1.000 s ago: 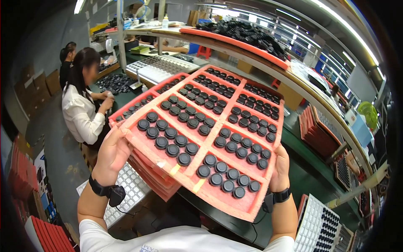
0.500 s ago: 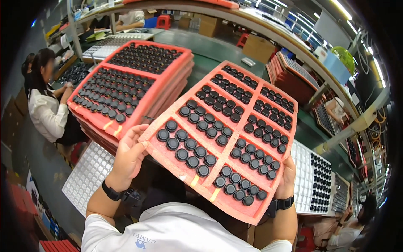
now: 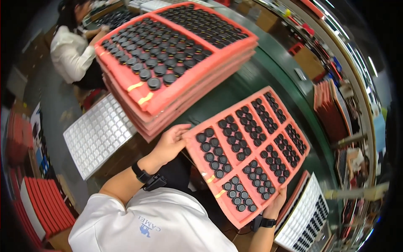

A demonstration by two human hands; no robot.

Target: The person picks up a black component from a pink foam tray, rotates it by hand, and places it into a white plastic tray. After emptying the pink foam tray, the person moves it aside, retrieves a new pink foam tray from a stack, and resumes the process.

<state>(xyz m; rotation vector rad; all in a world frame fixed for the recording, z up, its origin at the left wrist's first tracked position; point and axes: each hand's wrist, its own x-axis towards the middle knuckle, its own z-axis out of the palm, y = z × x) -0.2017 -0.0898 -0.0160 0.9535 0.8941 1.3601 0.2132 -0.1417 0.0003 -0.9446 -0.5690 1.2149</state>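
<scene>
Between my two hands I hold a pink foam tray [image 3: 230, 166], tilted, with small round black parts [image 3: 215, 153] sitting in groups in its compartments. My left hand [image 3: 171, 142] grips the tray's left corner, thumb on top and fingers partly hidden beneath. Around the tray's near right edge closes my right hand [image 3: 275, 203], most of its fingers hidden under the foam. Beyond my left hand rises a stack of pink foam trays [image 3: 176, 98], and the top one is filled with rows of the same kind of black parts [image 3: 147, 54].
A white gridded plastic tray [image 3: 98, 134] lies left of the stack. At the right stands another white tray [image 3: 300, 210] partly filled with black parts. The bench has a green top [image 3: 226, 88]. A co-worker in a white top [image 3: 73, 54] sits at the far left.
My view has swung left, so the stack looks larger and nearer. The held tray has turned and sits lower right in the picture, both hands still gripping it.
</scene>
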